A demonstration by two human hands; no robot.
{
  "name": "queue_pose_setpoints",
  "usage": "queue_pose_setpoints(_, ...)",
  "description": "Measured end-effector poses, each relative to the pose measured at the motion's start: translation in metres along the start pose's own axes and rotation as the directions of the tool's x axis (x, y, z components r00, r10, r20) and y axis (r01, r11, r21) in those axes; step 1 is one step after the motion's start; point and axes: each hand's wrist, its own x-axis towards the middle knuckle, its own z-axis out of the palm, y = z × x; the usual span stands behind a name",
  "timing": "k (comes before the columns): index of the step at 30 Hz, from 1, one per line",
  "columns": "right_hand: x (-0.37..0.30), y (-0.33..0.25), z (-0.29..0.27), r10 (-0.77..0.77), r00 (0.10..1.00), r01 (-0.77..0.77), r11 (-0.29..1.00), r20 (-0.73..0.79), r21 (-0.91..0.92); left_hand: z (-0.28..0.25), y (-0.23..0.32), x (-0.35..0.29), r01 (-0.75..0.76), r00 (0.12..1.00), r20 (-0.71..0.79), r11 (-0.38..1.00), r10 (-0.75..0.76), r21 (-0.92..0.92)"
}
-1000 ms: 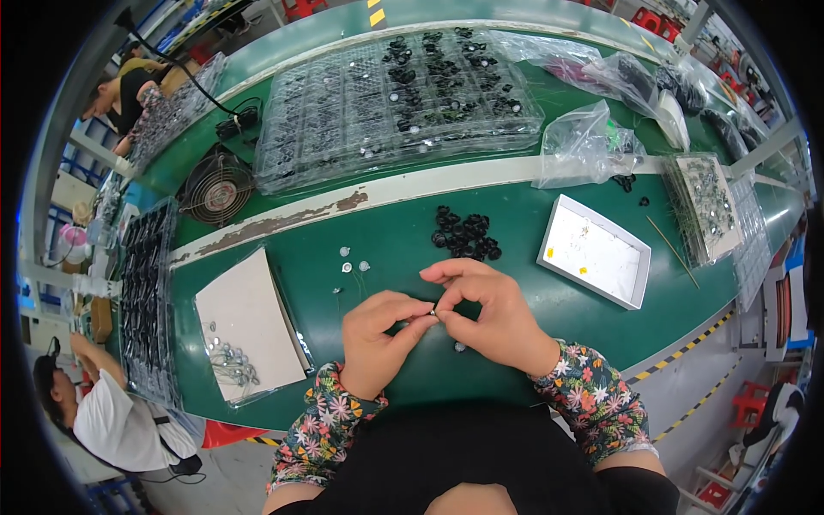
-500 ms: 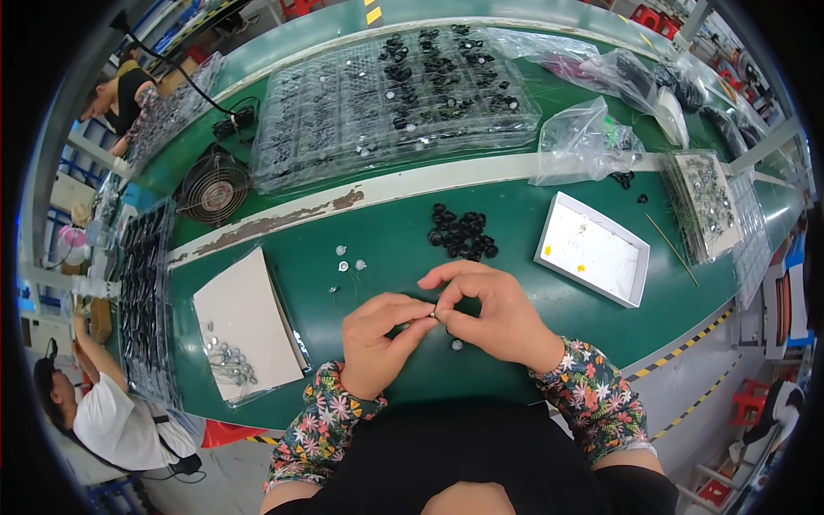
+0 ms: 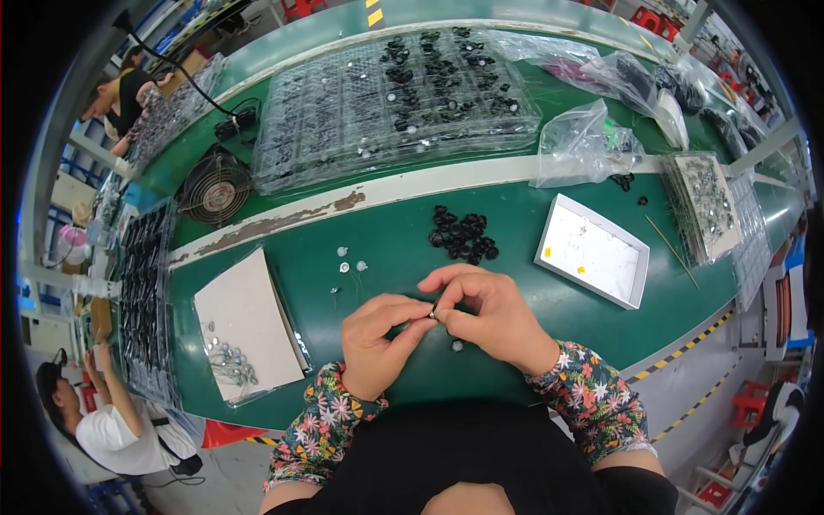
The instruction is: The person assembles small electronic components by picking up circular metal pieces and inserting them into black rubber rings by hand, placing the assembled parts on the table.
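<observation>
My left hand (image 3: 378, 339) and my right hand (image 3: 495, 314) meet over the green bench, thumbs and forefingers pinched together on one tiny part (image 3: 433, 315). It looks dark with a pale, shiny spot; the fingertips cover most of it, so its kind cannot be made out. Just below the right fingers lies a small round silvery piece (image 3: 457, 346). Beyond my hands is a pile of black ring-like parts (image 3: 463, 234). Left of that, several small silvery round pieces with thin wires (image 3: 344, 267) are scattered on the bench.
A beige board (image 3: 245, 309) at left carries more wired pieces. The white open box (image 3: 614, 266) is at right, near a thin stick (image 3: 671, 249). Behind stand clear trays (image 3: 343, 112) of black parts, a fan (image 3: 213, 190) and plastic bags (image 3: 575, 142). Two co-workers sit at left.
My hands stay pinched together in nearly the same place, the right wrist shifting slightly. At lower left, a co-worker's arms have moved and the head has turned a little.
</observation>
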Motion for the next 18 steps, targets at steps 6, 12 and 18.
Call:
queue_pose_setpoints(6,-0.001,-0.003,0.002,0.02,1.0,-0.019,0.999,-0.011,0.03,-0.001,-0.001,0.0,-0.005,1.0,-0.006,1.0,0.005,-0.001)
queue_pose_setpoints(12,0.002,0.0,0.0,-0.335,0.939,0.293,0.893,-0.071,-0.341,0.004,0.002,-0.002,0.117,0.992,-0.025,0.973,-0.124,-0.2)
queue_pose_setpoints(18,0.007,-0.019,-0.03,-0.555,0.798,0.311,0.715,-0.238,-0.626,-0.003,-0.005,-0.004,0.347,0.929,0.058,0.807,-0.365,-0.478)
